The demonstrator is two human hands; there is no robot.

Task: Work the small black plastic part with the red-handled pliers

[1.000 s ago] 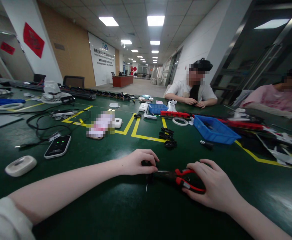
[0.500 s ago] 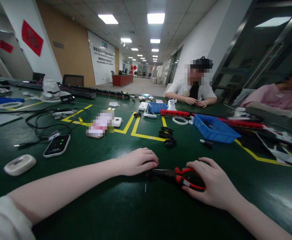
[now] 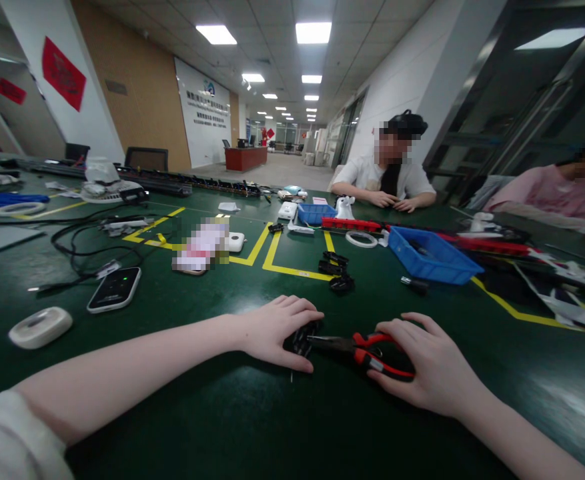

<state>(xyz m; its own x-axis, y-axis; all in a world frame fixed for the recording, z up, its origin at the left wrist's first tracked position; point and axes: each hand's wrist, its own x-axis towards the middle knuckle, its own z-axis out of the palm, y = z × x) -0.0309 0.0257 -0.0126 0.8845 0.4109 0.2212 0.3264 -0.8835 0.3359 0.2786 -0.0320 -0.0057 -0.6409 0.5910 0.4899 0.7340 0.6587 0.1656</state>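
Gripping small black plastic part, left hand curls closed; right hand clasps red-handled pliers, nose touching part.

Legible text: none from where I sit. White wall board, beyond the worktop's far edge: logo and dark lettering, too small. Red wall signs: characters unreadable.

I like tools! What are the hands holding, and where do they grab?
The right hand grips red-handled pliers by the handles; the left hand holds a small black part at the pliers' tip.
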